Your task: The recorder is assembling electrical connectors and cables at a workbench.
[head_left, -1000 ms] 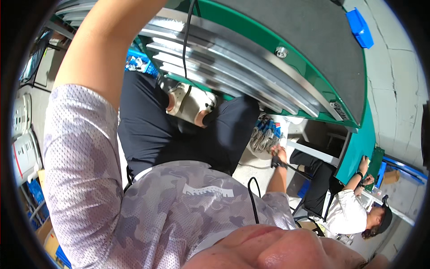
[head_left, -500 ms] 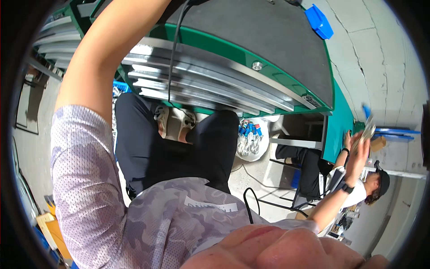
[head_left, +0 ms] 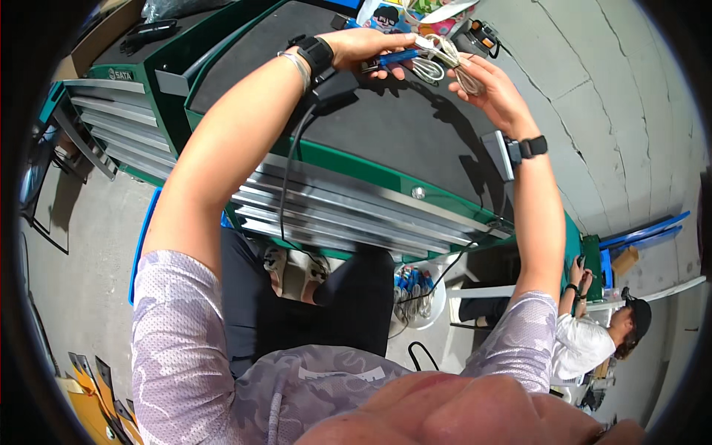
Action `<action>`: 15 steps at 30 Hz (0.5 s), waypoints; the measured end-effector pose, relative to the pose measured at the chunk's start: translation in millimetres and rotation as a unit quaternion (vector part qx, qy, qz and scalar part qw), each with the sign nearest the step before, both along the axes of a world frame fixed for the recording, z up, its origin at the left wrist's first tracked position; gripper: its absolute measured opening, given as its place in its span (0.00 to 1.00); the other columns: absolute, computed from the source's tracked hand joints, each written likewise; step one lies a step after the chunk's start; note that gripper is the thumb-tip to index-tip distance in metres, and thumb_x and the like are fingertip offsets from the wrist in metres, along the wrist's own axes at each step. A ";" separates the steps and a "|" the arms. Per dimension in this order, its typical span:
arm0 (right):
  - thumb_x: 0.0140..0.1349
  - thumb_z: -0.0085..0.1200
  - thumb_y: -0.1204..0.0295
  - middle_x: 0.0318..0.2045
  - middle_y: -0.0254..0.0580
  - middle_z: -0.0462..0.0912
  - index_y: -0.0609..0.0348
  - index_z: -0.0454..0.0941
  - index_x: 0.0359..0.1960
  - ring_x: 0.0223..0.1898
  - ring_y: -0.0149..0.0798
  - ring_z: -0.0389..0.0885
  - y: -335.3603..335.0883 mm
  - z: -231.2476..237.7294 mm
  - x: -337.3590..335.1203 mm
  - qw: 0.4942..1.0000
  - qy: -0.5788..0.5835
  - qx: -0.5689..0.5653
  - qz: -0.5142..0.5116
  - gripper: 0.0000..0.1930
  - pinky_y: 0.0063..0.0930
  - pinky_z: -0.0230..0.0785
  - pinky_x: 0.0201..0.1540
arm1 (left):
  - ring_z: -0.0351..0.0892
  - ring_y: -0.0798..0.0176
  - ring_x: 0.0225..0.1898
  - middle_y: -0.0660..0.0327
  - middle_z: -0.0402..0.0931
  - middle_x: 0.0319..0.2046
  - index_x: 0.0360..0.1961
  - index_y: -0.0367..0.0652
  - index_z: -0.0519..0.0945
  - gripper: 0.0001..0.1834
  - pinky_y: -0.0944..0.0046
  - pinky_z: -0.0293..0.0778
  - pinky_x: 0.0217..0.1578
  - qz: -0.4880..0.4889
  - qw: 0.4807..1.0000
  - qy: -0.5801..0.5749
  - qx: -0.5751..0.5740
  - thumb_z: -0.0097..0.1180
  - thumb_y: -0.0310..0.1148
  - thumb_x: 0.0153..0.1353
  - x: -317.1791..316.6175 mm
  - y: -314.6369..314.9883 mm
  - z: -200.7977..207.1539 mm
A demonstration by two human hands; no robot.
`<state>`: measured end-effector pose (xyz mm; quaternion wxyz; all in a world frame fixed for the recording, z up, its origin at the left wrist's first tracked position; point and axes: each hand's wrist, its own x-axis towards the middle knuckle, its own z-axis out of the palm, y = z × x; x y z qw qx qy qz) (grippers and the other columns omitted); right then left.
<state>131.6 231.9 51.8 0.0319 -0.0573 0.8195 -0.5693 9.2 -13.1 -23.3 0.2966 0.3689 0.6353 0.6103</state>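
Observation:
Both my hands are raised over the dark top of a green tool cabinet point(head_left: 334, 126). My left hand point(head_left: 363, 50) closes its fingers on a blue-ended cable point(head_left: 399, 57), with a whitish coil hanging beside the fingertips. Facing it, my right hand point(head_left: 498, 95) grips a coiled grey-beige cable point(head_left: 466, 74) between thumb and fingers. The two coils meet or overlap between the hands; I cannot tell whether they are one piece. Black straps with small devices sit on both wrists.
A white bucket point(head_left: 439, 315) of blue-ended cables stands on the floor below the cabinet. Behind the hands lie a colourful printed bag point(head_left: 386, 16) and a dark device point(head_left: 475, 37). A black cord point(head_left: 285, 185) hangs over the cabinet front. To the right sits another person point(head_left: 586, 341).
My right hand has swung from the far right to above the cabinet, bringing the coiled cable to my left hand. The view has shifted, so my left hand now shows.

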 end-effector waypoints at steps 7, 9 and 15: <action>0.69 0.53 0.56 0.49 0.56 0.80 0.71 0.71 0.53 0.48 0.49 0.82 17.0 -60.9 -49.6 0.868 0.066 -0.492 0.020 0.26 0.29 0.80 0.44 | 0.66 0.77 0.23 0.70 0.73 0.25 0.41 0.44 0.81 0.25 0.76 0.63 0.24 0.113 0.993 -0.028 0.019 0.50 0.57 0.69 -12.0 18.7 -7.7; 0.68 0.56 0.57 0.50 0.52 0.80 0.68 0.71 0.56 0.51 0.48 0.80 -3.2 -63.3 -40.7 0.890 0.059 -0.451 0.042 0.25 0.32 0.78 0.49 | 0.66 0.78 0.24 0.72 0.72 0.25 0.42 0.44 0.81 0.24 0.75 0.62 0.24 0.130 0.990 -0.054 0.031 0.50 0.56 0.69 -2.9 17.4 -8.6; 0.68 0.55 0.61 0.53 0.47 0.77 0.64 0.67 0.64 0.52 0.41 0.77 -15.3 -53.8 -26.9 0.855 0.105 -0.493 0.121 0.28 0.31 0.71 0.57 | 0.64 0.80 0.20 0.72 0.72 0.25 0.44 0.42 0.81 0.23 0.78 0.59 0.23 0.102 0.992 -0.026 0.068 0.50 0.54 0.70 28.1 18.7 8.7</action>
